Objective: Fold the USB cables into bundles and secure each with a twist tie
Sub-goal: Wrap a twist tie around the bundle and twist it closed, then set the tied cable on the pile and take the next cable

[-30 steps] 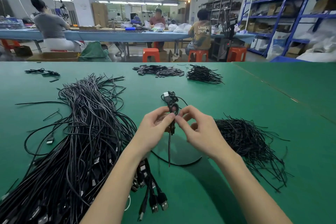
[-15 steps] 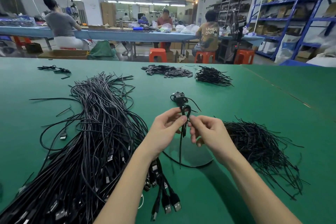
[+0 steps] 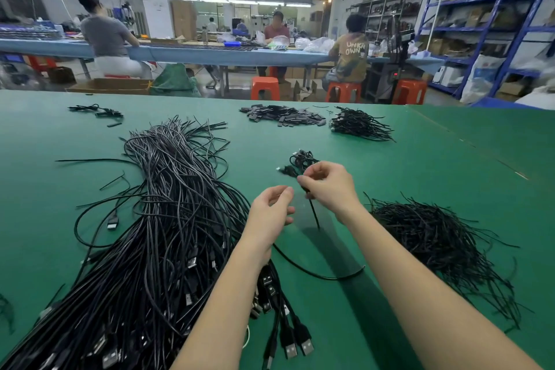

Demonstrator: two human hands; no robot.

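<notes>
My right hand (image 3: 329,186) pinches a black USB cable (image 3: 313,213) whose free end hangs down to the green table (image 3: 450,171). Just beyond its fingers, a small folded cable bundle (image 3: 300,159) lies on the table. My left hand (image 3: 270,213) hovers a little lower and to the left, fingers loosely curled, with nothing visible in it. A big heap of loose USB cables (image 3: 168,219) fills the left side, plugs toward me. A pile of thin black twist ties (image 3: 435,237) lies to the right of my right arm.
At the far edge sit a heap of small black parts (image 3: 282,115), a pile of short black cables (image 3: 360,125) and a few stray cables (image 3: 96,111). One loose cable (image 3: 324,275) curves between my forearms. Seated people work at a blue bench behind.
My left hand has let go of the folded cable and dropped back to the left. My right hand has carried the cable away from me, toward the small bundle.
</notes>
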